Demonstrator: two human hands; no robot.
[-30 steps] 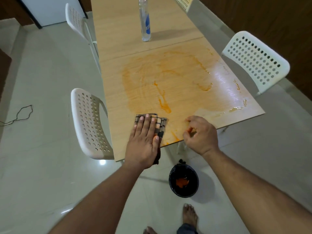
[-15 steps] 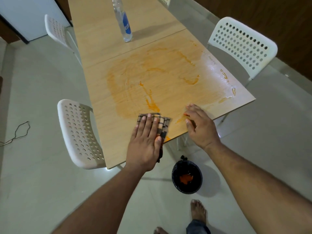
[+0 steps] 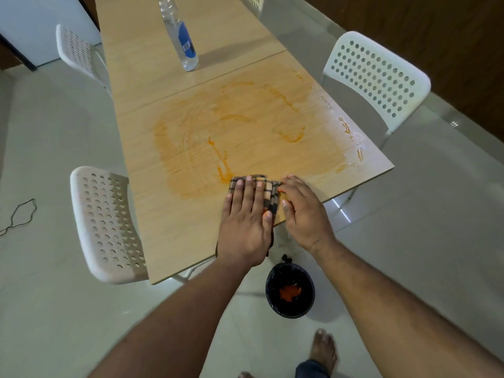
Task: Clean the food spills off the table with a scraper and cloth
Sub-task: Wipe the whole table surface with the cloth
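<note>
The left hand lies flat, fingers straight and slightly spread, palm down on a checked brown cloth that it presses against the wooden table close to the near edge. The cloth shows beyond the fingertips and along the thumb side of that hand, and a dark corner of it hangs over the table edge under the wrist. Just to the right of the cloth, the right hand rests on the table with its fingers loosely bent and together, their tips touching the cloth's right border; whether it holds a scraper beneath the palm cannot be told. Ahead of both hands an orange smear spreads wide across the tabletop, with thicker streaks running up from the cloth's far edge. Well beyond the smear stands a clear plastic bottle with a blue label. Below the right wrist, on the floor, sits a black-lined bin with orange waste inside. White perforated chairs stand to either side.
</note>
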